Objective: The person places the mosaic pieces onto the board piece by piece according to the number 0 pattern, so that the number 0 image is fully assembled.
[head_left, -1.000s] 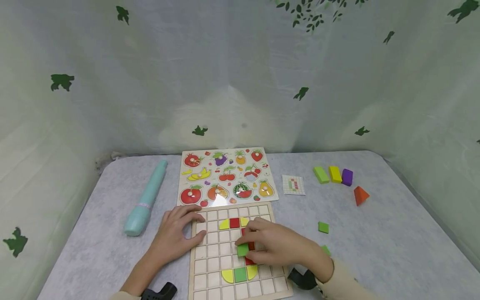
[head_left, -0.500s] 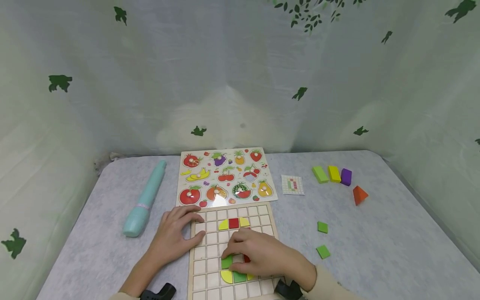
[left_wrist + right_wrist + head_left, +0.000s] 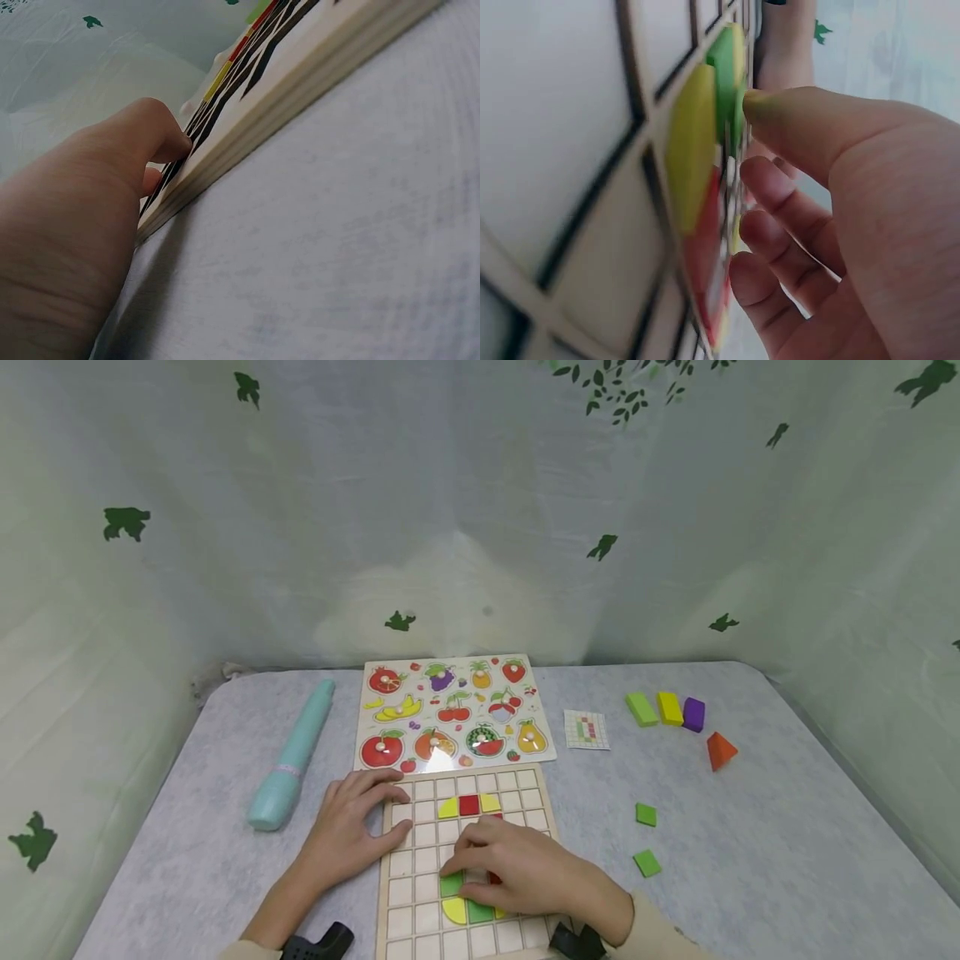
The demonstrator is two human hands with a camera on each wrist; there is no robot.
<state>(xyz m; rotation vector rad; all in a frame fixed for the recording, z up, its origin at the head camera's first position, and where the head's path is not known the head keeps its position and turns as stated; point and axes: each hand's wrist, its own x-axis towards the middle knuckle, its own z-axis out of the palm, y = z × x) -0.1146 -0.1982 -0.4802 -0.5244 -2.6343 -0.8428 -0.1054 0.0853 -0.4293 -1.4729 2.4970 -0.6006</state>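
A wooden grid board (image 3: 423, 868) lies at the table's near edge. Yellow and red tiles (image 3: 468, 805) sit in its upper rows, and a yellow quarter-round (image 3: 453, 911) and a green square (image 3: 480, 912) lie lower down. My right hand (image 3: 480, 870) is curled over the board's middle, its fingertips on a green tile (image 3: 452, 885) set in a cell. In the right wrist view my thumb (image 3: 780, 112) touches that green tile (image 3: 724, 67) above a yellow piece (image 3: 690, 142). My left hand (image 3: 352, 831) rests flat on the board's left edge (image 3: 300, 82).
A fruit peg puzzle (image 3: 453, 710) lies behind the board and a teal cylinder (image 3: 292, 756) to its left. On the right are a pattern card (image 3: 587, 729), green, yellow and purple blocks (image 3: 670, 707), an orange wedge (image 3: 721, 750) and two loose green tiles (image 3: 646, 814).
My right hand carried the green tile down and left from the board's middle to a lower cell, then stayed nearly still. The left hand has not moved.
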